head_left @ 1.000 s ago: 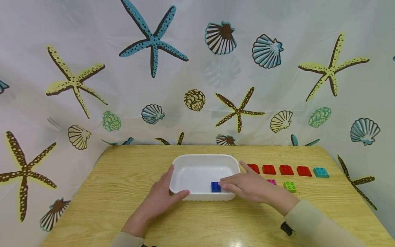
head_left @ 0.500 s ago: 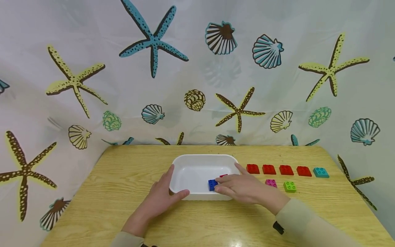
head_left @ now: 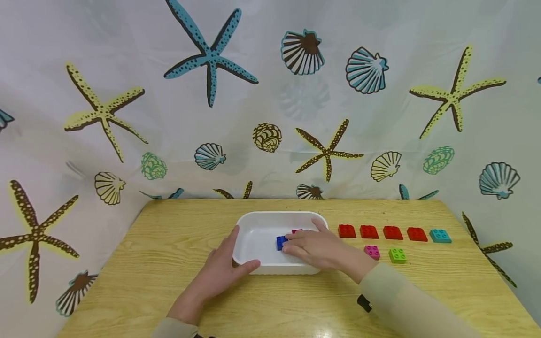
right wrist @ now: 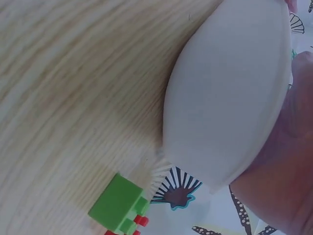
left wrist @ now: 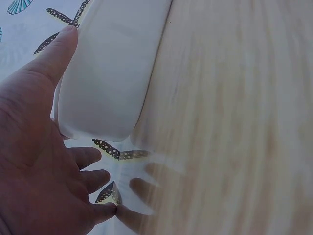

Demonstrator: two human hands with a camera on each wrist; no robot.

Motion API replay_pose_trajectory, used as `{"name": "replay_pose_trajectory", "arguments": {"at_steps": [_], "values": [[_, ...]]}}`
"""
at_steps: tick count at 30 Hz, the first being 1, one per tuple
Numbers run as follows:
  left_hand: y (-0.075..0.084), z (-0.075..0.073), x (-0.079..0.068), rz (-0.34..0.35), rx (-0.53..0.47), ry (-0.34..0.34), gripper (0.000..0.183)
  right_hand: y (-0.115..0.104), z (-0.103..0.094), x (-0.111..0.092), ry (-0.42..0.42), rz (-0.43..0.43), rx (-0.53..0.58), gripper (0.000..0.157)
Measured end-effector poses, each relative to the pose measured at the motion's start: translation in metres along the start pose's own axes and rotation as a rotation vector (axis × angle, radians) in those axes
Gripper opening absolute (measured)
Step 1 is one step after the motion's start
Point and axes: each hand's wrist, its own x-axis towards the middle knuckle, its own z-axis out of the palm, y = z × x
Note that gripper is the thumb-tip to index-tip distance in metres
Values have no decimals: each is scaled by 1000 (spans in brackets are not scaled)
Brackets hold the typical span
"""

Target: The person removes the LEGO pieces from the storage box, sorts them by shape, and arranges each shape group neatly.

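Note:
A white tray [head_left: 249,268] stands mid-table in the head view. My left hand [head_left: 220,266] holds its left end, thumb along the front wall and fingers at the left side; the left wrist view shows this hand [left wrist: 39,161] with the other fingers spread past the end. My right hand [head_left: 317,246] reaches over the right rim. Its thumb and index fingertips pinch a blue toy brick [head_left: 280,242] inside the tray. Behind these fingers a red-pink brick [head_left: 297,231] peeks out, mostly hidden; whether it is held I cannot tell.
Right of the tray runs a row of several red bricks [head_left: 369,232] ending in a turquoise brick [head_left: 440,236]. In front of that row lie a pink brick [head_left: 372,252] and a lime green brick [head_left: 397,255]. A patterned curtain [head_left: 270,108] borders the wooden table [head_left: 177,225].
My right hand has moved left and farther back inside the tray, and the blue brick has gone with it. The red-pink brick has come into view. My left hand stays put.

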Motion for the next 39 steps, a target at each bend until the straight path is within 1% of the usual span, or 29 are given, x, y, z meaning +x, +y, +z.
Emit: {"name": "replay_pose_trajectory", "arguments": {"at_steps": [4,6,11,15,20,25,30,35,39], "values": [[0,0,0,8,-1,-1,119,4,2,6,70,9,40,57],[1,0,0,9,0,-1,119,7,3,8,92,13,25,55],[2,0,-1,7,-1,-1,118,10,3,10,108,44,-12,62],[3,-1,-2,8,-4,0,118,9,4,14,132,75,-19,64],[4,-2,-3,5,-12,0,119,9,8,20,168,97,-39,57],[4,-1,-2,-1,-13,2,119,10,11,24,212,100,-45,47],[3,0,-2,6,-17,10,119,11,12,26,228,124,-52,39],[3,1,0,-4,-19,5,119,11,13,27,238,132,-57,35],[4,0,1,-7,-19,4,120,11,12,27,241,153,-33,37]]}}
